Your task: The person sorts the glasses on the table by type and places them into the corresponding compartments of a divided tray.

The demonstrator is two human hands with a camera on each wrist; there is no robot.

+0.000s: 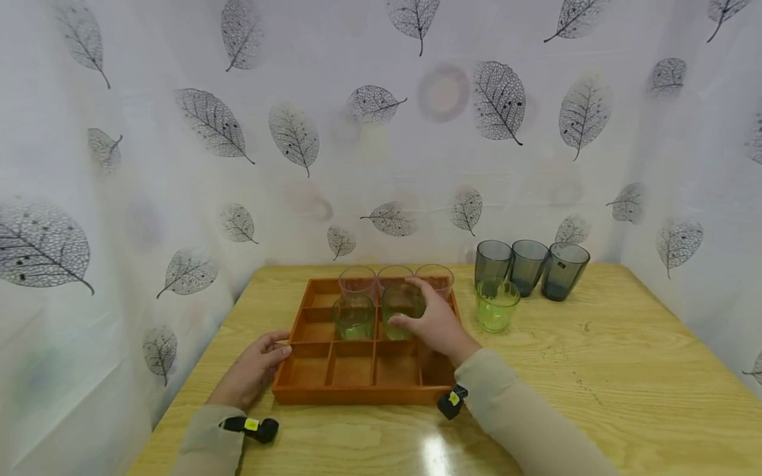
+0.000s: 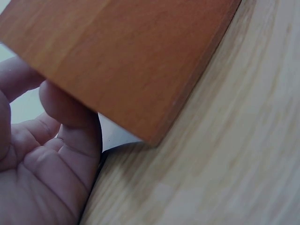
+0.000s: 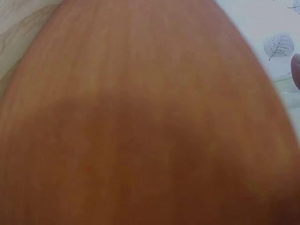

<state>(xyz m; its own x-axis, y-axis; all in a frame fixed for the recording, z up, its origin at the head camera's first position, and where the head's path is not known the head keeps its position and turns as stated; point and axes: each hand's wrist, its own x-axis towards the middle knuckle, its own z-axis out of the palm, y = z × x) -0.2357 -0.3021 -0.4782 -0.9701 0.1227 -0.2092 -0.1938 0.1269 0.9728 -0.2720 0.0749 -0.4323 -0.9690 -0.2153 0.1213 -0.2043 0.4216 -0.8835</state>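
Watching the right hand grip a green glass tumbler at the divided wooden tray, left hand kinda loose, fingers touching its side.

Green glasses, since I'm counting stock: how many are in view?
3: a green glass on the table right of the tray, another in its middle row, a third in the right hand, which might hide more.
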